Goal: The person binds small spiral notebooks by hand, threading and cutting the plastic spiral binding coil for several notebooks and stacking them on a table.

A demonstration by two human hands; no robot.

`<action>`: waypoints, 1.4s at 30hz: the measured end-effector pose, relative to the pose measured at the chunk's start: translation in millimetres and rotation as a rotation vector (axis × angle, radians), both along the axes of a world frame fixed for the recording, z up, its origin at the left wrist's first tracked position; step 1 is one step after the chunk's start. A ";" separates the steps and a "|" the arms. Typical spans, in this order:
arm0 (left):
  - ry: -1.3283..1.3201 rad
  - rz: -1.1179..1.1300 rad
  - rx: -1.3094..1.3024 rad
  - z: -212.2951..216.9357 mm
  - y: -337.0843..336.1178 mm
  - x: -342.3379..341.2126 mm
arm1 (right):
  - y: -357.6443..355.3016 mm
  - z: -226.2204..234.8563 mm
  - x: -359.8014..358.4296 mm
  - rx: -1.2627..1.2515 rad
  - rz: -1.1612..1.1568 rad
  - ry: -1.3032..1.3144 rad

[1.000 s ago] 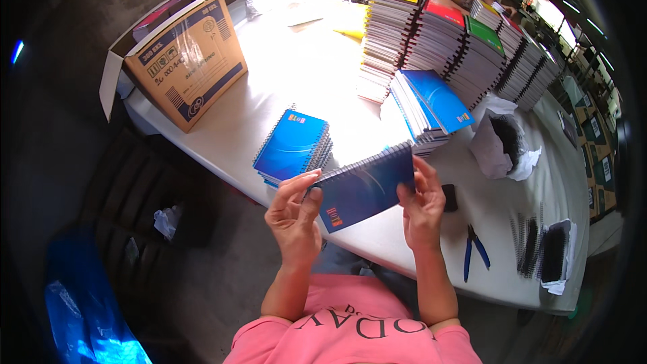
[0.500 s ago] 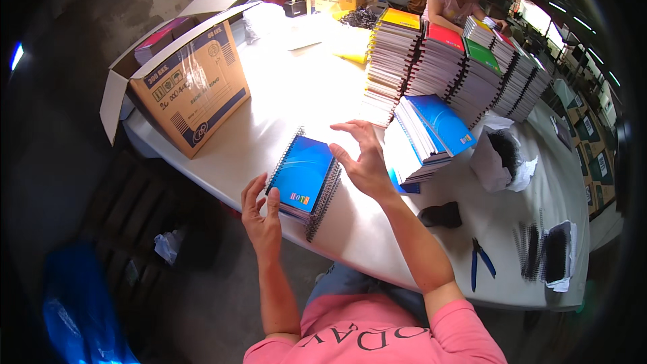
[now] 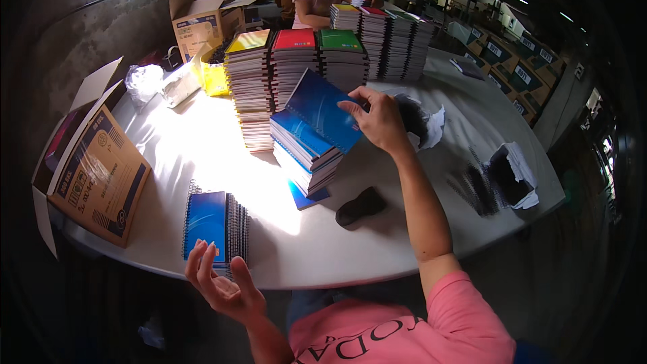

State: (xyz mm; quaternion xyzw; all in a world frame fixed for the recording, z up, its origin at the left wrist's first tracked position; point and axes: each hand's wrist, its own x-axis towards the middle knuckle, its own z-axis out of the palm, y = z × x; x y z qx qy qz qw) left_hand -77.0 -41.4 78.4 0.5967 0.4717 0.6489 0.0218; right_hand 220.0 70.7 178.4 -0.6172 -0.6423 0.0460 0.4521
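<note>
My right hand [image 3: 383,121] pinches the edge of a blue-covered notebook [image 3: 315,106] between thumb and fingers. The notebook is tilted above a stack of blue notebooks [image 3: 296,158], which show no wire on their visible edges. At the table's front edge lies a pile of blue wire-bound notebooks [image 3: 206,217], coils showing along both sides. Just in front of that pile is my left hand [image 3: 228,291], palm up, fingers apart and holding nothing. A dark, shoe-shaped object [image 3: 361,207] rests on the table between the stack and my right forearm.
Tall stacks of yellow, red and green notebooks [image 3: 294,61] stand behind the blue stack. An open carton [image 3: 101,172] is at the left. Loose black wire coils [image 3: 472,185] lie beside a torn white packet [image 3: 517,175]. A person [image 3: 315,0] works across the table.
My right hand has moved from the wire-bound pile to the blue stack and taken hold of a notebook. My left hand has come off the pile. The view has turned right.
</note>
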 end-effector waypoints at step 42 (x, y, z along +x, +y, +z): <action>0.645 -0.007 -0.158 -69.2 18.6 115.1 | -146.5 -88.6 84.4 -0.315 0.049 -0.062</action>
